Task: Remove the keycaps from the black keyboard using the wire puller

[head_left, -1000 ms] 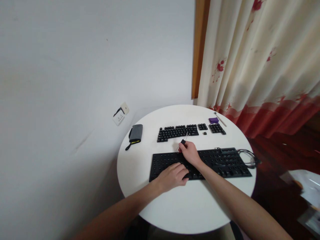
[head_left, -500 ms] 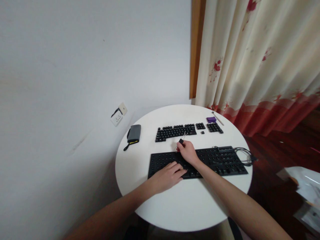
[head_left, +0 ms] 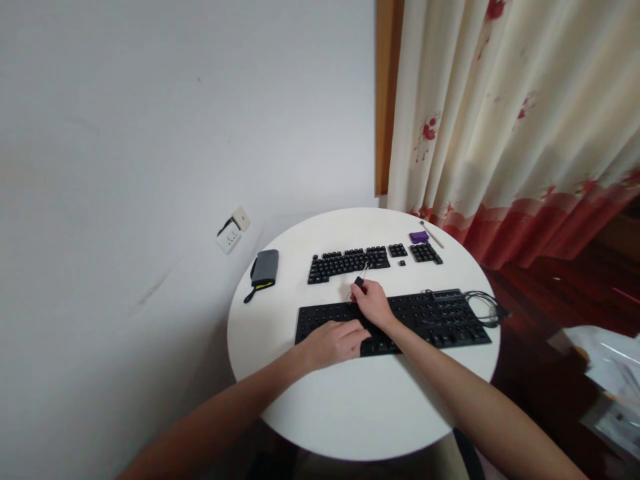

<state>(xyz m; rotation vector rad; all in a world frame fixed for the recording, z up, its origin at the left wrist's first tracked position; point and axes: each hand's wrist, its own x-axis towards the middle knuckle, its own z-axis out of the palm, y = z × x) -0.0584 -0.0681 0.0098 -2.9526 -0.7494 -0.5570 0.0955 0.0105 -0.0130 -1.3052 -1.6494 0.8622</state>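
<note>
A black keyboard [head_left: 320, 315] with bare switches over much of it lies across the white round table. Between thumb and fingers, my right hand [head_left: 374, 303] grips a keycap puller [head_left: 359, 283] with a black handle and wire loops, just above the keyboard's back edge. My left hand [head_left: 336, 343] rests at the front left of the keyboard, its fingers bent and drawn together. Whatever its fingertips hold, if anything, is hidden. Behind the keyboard sit the removed keycaps [head_left: 345, 262], laid out in keyboard order, and one single keycap [head_left: 401, 263] stands apart.
At the table's left lies a grey pouch [head_left: 265, 268] with a strap. A purple cloth [head_left: 419, 237] and a thin brush [head_left: 433, 235] are at the back right. The coiled cable [head_left: 487, 308] reaches the table's right edge. A wall with a socket [head_left: 229, 238] borders the left.
My left hand's fingers have drawn together and bent more at the keyboard's front. My right hand keeps the puller in nearly the same place. The whole view has shifted slightly.
</note>
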